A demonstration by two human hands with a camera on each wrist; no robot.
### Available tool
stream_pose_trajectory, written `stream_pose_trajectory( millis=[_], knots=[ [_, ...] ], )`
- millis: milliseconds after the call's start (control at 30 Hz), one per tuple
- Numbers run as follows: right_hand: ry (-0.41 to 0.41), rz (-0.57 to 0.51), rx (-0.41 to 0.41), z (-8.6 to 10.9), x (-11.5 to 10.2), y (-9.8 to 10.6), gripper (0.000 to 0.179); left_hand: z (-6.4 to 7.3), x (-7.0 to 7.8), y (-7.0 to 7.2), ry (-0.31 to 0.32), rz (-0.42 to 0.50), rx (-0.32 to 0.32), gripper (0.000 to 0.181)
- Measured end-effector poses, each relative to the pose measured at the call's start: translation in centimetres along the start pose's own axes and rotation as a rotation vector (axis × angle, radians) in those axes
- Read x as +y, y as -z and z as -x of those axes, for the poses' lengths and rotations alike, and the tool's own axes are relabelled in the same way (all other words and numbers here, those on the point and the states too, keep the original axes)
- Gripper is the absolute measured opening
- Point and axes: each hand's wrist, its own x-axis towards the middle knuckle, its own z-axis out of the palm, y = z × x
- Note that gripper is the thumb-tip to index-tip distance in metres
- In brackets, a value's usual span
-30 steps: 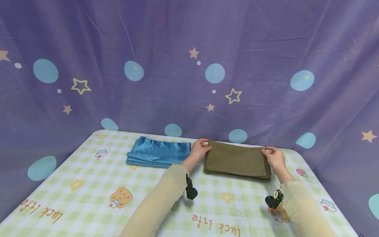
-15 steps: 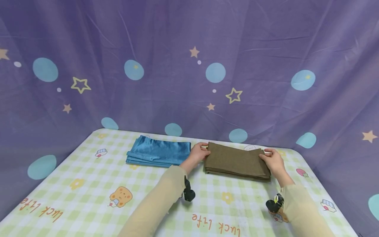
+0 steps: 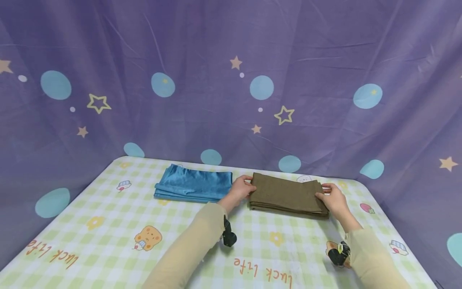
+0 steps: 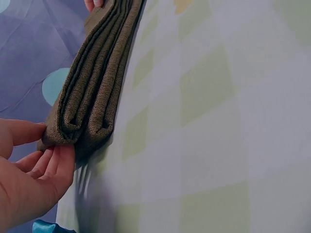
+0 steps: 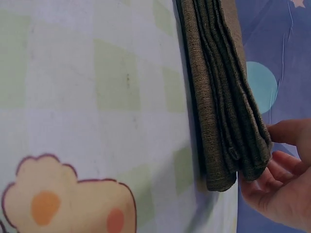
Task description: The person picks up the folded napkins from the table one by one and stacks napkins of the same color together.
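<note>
An olive-brown folded cloth (image 3: 285, 194) lies in several layers at the back right of the table. My left hand (image 3: 241, 188) pinches its left end, thumb on top and fingers beneath the upper layers, as the left wrist view shows with the layered cloth (image 4: 92, 87). At the opposite end my right hand (image 3: 333, 198) pinches the right edge; in the right wrist view, the thumb is above and the fingers (image 5: 279, 167) are under the upper folds. Just left of my left hand sits a blue, shiny folded cloth (image 3: 196, 184), untouched by either hand.
The table wears a green-and-white checked cover (image 3: 119, 216) with printed bears and lettering. Right behind its back edge hangs a purple curtain (image 3: 216, 88) with stars and dots. Black wrist cameras (image 3: 229, 237) sit on both forearms.
Both hands have shifted slightly toward the near side along the brown cloth's ends. Its far right corner has moved a little inward and nearer. The blue cloth has stayed put.
</note>
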Motion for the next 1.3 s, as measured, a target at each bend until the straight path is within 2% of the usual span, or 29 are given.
stream_pose_trajectory(
  millis=[167,500,600,833,1133,1300],
  knots=[
    [0.029,0.03,0.035,-0.2,0.0,-0.1,0.051,0.2,0.1,0.1,-0.001,-0.006,-0.003,0.043],
    [0.005,0.03,0.065,-0.1,0.7,-0.4,0.048,0.5,-0.5,0.1,0.05,0.004,-0.017,0.044],
    [-0.009,0.033,0.075,-0.1,0.8,-0.6,0.047,0.6,-0.6,0.2,0.044,0.012,-0.011,0.045],
    [-0.039,0.04,0.118,0.0,1.4,-1.4,0.045,0.7,-0.9,0.0,0.037,-0.002,0.014,0.043],
    [-0.077,0.034,0.162,0.2,1.7,-1.9,0.042,0.7,-1.3,-0.3,0.02,-0.036,0.077,0.039],
    [-0.078,0.054,0.146,0.3,1.5,-2.1,0.042,0.8,-1.5,-0.4,0.017,-0.036,0.082,0.035]
  ],
)
